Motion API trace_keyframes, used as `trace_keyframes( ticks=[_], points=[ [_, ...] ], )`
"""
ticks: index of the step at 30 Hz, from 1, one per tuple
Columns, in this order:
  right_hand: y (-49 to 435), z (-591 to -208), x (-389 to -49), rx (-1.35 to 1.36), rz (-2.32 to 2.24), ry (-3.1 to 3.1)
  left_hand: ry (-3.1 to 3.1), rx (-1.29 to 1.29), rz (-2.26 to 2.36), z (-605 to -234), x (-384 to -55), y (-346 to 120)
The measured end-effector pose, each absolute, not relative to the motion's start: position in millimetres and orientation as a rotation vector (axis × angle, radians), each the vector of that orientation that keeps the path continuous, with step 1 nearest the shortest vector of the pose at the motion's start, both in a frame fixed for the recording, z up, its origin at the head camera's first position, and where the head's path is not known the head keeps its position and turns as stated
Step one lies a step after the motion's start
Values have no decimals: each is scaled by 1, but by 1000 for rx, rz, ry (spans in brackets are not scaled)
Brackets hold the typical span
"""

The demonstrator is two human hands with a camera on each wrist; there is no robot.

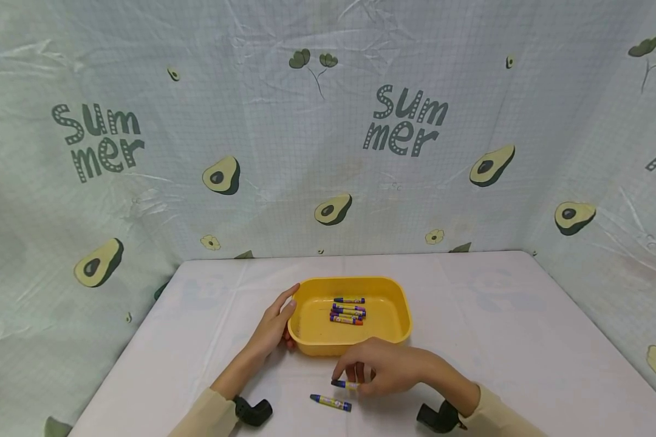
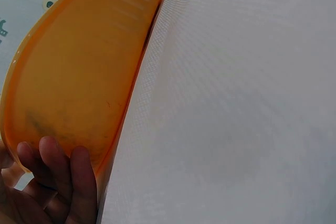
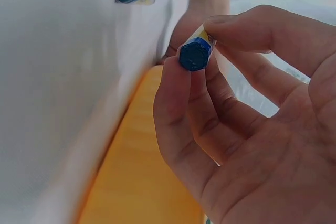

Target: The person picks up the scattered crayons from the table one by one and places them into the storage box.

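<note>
My right hand (image 1: 385,367) pinches a dark blue-tipped crayon (image 1: 351,385) between thumb and fingers, just in front of a yellow plastic tray (image 1: 319,349). The right wrist view shows the crayon's hexagonal end (image 3: 193,55) at close range. Another dark-tipped crayon (image 1: 330,402) with a yellow and purple wrapper lies on the table below that hand. My left hand (image 1: 271,328) grips the tray's left side, its fingers (image 2: 55,163) against the outer wall. Inside the tray several wrapped crayons (image 1: 347,312) lie close together near the middle.
A white-covered table (image 1: 470,315) carries the tray. Behind it and at both sides hangs a pale sheet (image 1: 284,121) printed with avocados and lettering. A black wrist device (image 1: 253,411) sits at the left cuff, a similar one (image 1: 438,417) at the right.
</note>
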State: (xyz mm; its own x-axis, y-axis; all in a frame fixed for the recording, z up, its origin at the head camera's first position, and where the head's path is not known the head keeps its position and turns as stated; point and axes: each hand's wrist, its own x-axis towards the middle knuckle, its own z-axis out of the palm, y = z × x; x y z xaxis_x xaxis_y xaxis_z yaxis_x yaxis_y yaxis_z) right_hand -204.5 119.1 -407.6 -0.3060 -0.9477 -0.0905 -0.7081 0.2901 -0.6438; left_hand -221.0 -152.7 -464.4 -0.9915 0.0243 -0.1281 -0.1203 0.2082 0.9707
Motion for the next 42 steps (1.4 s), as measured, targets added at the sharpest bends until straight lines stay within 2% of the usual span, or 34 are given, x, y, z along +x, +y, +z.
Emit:
trace_keyframes(
  ticks=[15,25,42],
  points=[
    [121,-384,-213,-1459,-671,2125,2348,-91,1896,-465,-223,-152],
    [115,-355,-223,-1468,-615,2191,2360,-102,1885,-465,-223,-151],
    [104,-323,-270,-1433,-504,2219,2367,-101,1873,-464,-223,-153]
  ],
)
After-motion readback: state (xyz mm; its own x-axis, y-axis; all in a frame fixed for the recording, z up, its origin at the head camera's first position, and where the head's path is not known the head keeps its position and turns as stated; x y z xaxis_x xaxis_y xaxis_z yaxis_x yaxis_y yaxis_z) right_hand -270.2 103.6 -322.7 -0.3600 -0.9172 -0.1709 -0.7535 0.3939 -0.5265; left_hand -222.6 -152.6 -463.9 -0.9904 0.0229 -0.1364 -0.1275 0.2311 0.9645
